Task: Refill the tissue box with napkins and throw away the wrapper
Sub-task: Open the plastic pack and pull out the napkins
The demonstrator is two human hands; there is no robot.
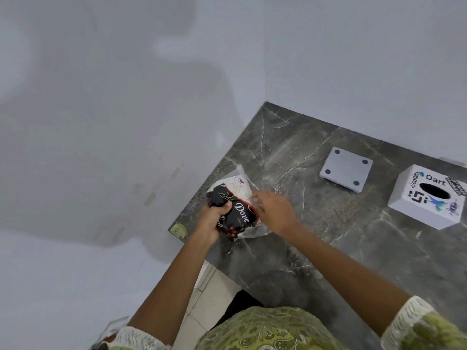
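we stood in what looked like a home or small office corner: a dark marble counter [328, 236], plain grey walls [126, 97], pale floor tiles [202, 286].

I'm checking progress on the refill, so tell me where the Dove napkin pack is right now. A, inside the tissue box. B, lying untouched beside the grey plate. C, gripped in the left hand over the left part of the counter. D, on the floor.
C: the left hand is closed around the Dove napkin pack at the counter's left part, the right hand is at its clear wrapper, and the tissue box sits far right.
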